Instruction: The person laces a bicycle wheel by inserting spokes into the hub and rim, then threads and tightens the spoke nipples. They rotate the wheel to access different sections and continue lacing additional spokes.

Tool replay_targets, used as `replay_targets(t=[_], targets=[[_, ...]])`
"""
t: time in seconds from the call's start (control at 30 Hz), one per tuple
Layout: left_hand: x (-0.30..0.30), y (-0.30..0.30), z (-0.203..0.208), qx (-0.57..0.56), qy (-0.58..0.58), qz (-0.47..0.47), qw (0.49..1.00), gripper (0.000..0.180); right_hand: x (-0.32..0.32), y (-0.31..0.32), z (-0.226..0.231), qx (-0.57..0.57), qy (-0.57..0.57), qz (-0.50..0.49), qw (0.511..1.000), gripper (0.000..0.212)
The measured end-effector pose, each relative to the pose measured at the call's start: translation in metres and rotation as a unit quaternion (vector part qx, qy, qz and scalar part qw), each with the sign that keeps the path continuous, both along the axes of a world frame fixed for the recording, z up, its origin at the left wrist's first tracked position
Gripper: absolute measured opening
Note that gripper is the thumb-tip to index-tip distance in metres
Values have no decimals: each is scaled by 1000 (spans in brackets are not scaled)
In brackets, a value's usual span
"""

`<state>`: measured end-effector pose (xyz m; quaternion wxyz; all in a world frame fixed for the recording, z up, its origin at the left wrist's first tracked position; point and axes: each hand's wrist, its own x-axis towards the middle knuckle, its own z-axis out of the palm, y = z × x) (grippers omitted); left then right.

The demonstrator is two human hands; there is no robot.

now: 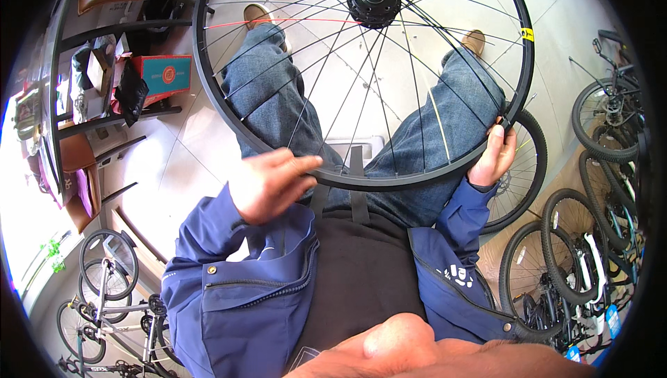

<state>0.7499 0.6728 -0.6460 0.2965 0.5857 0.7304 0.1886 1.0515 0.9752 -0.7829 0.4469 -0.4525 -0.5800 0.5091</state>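
Note:
A black bicycle wheel rim (406, 180), without a tyre, stands tilted over my lap. At its centre sits a black hub (374, 4) with a silver axle end. Most spokes are black; a red spoke (295, 23) runs to the left and a pale yellow spoke (434, 103) runs toward the lower right. My right hand (495, 155) grips the rim at the lower right, thumb on the near face. By the rim's lower left is my left hand (274, 183), fingers pointing right and index finger stretched out; nothing shows in it. Whether that finger touches the rim cannot be told.
Behind my right arm leans a tyred wheel (531, 169). Several bicycles (559, 239) stand along the right, and others (111, 301) at the lower left. At the left, a shelf holds a red and teal box (165, 76). Pale tiles (167, 142) cover the floor.

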Motion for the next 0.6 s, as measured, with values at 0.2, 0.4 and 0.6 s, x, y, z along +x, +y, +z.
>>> replay_targets(t=[0.2, 0.4, 0.6], targets=[[38, -20, -14, 5, -69, 31, 997, 62, -1, 1, 0, 4, 0, -1, 1000, 38], [31, -29, -12, -23, -18, 87, 996, 54, -1, 0, 0, 3, -8, 1, 1000, 39], [26, -27, -14, -5, -21, 84, 996, 53, -1, -1, 0, 15, -16, -9, 1000, 34]])
